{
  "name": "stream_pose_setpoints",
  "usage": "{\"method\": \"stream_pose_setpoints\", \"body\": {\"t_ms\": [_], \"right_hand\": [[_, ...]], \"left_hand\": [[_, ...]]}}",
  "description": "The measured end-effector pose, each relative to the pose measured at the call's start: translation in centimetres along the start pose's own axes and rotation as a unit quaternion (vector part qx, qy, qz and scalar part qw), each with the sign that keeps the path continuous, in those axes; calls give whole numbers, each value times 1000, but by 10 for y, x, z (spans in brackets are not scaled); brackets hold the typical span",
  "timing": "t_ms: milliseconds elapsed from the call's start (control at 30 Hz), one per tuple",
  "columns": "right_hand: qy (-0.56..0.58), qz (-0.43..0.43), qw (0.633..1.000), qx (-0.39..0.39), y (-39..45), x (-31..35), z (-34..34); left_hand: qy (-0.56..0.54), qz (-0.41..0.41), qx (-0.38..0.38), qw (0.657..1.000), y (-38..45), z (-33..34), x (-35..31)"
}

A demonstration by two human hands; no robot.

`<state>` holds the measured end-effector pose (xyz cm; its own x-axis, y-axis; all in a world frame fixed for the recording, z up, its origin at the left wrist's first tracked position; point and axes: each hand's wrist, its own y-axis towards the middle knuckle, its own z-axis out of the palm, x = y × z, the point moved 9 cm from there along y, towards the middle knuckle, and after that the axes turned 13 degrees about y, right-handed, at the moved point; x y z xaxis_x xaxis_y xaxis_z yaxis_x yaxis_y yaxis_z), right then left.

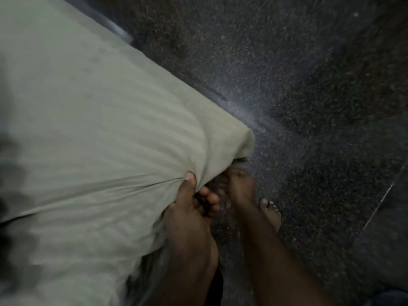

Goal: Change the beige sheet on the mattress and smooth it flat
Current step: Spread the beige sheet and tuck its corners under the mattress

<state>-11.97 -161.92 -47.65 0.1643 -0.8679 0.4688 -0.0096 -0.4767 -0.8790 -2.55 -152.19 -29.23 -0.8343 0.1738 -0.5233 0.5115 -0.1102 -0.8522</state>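
A beige striped sheet covers the mattress, whose corner points toward the lower right. My left hand grips the sheet's edge just below that corner, thumb on top, and creases fan out from the pinch. My right hand reaches under the corner, where its fingers are blurred and hidden by the hanging cloth. Whether it holds anything I cannot tell.
A dark speckled floor fills the right side, with a pale glare streak running diagonally past the corner. My bare foot stands on the floor beside the mattress. A dark shadow lies on the sheet at the far left.
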Motion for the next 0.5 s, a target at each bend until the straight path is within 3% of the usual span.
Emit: {"method": "stream_pose_setpoints", "body": {"t_ms": [67, 133, 233, 267, 367, 500], "right_hand": [[-13, -115, 992, -50, 1, 19, -40], [18, -161, 987, -8, 8, 40, -41], [-15, -216, 974, 64, 21, 71, -16], [-41, -242, 968, 55, 22, 80, -16], [-44, -321, 945, -46, 11, 97, -35], [47, -378, 903, -201, -17, 107, -112]], "left_hand": [[8, -44, 18, 999, 4, 4, 12], [28, -76, 47, 996, 6, 9, 21], [63, -123, 105, 985, 4, 10, 31], [79, -146, 125, 978, 1, 8, 35], [104, -210, 160, 959, -9, -2, 45], [96, -203, 124, 966, -12, -12, 38]]}}
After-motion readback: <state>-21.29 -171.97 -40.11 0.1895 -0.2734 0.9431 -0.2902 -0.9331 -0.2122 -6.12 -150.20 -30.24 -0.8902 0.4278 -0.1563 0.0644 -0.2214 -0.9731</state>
